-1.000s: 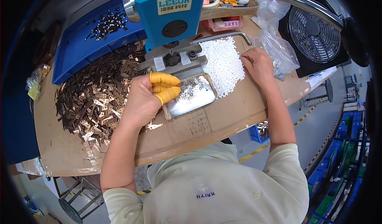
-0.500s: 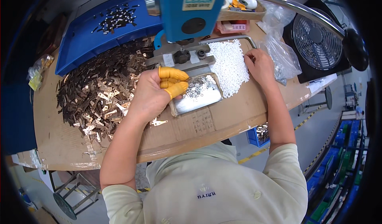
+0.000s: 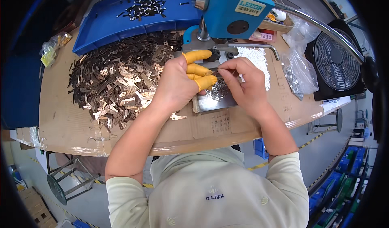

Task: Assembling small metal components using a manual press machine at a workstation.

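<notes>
Both grips pinch one small metal piece [image 3: 214,71]; right hand [image 3: 243,86] has left the white pellets [image 3: 255,57], joining left hand [image 3: 178,82]

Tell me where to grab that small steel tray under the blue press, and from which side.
Grip the steel tray by its near long rim, coming from the person's side. It lies flat on the cardboard, the press overhangs its far end, and both hands hover over its middle.

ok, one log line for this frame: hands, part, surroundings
left hand: pinching metal piece | right hand: same piece | below: steel tray | left: pile of metal pieces
</notes>
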Demonstrator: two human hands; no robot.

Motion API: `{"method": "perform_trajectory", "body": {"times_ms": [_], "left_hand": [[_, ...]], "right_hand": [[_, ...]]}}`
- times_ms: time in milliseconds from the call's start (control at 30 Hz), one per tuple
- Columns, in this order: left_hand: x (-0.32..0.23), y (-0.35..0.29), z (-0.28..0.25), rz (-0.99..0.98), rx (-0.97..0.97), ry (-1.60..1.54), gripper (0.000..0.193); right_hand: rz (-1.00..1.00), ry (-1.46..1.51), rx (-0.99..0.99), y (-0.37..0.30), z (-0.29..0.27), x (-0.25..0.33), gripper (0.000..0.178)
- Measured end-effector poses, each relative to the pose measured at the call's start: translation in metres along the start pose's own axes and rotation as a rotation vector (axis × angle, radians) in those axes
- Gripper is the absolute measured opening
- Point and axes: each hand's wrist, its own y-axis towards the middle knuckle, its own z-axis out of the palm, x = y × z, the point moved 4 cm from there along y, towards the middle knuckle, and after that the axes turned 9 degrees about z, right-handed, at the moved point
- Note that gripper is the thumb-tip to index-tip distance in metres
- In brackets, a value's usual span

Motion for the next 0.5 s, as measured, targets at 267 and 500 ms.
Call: {"method": "perform_trajectory", "body": {"times_ms": [267,500], "left_hand": [[-0.003,0.008,-0.004,-0.056,0.038,-0.123,0.059],[-0.014,0.041,-0.007,0.022,0.002,-0.029,0.053]], "right_hand": [[0.369,0.255,0.117,-0.003,-0.005,-0.003,0.006],[0.029,0.067,-0.185,-0.010,-0.044,0.001,0.007]]}}
